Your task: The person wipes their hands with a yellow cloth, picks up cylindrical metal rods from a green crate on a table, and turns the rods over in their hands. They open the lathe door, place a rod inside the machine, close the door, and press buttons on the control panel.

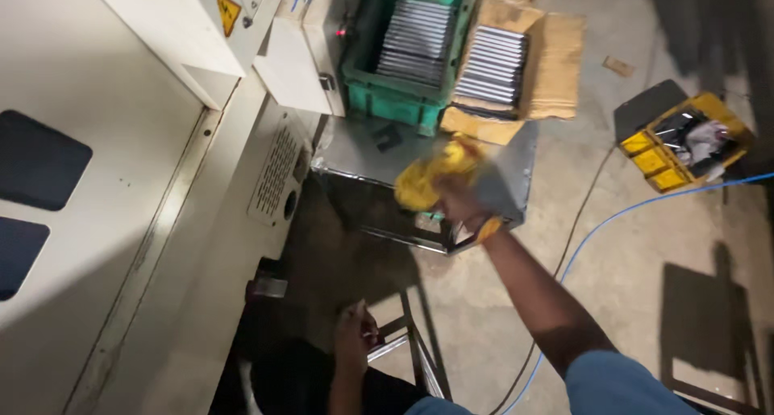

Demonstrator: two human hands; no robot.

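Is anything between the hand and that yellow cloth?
No. The right hand already grips the yellow cloth above the metal table, so nothing separates them. The left hand is low down by a metal frame, away from the cloth.

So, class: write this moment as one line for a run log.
right hand: holds yellow cloth over metal table | left hand: low, near metal frame | green crate: stacked flat metal pieces
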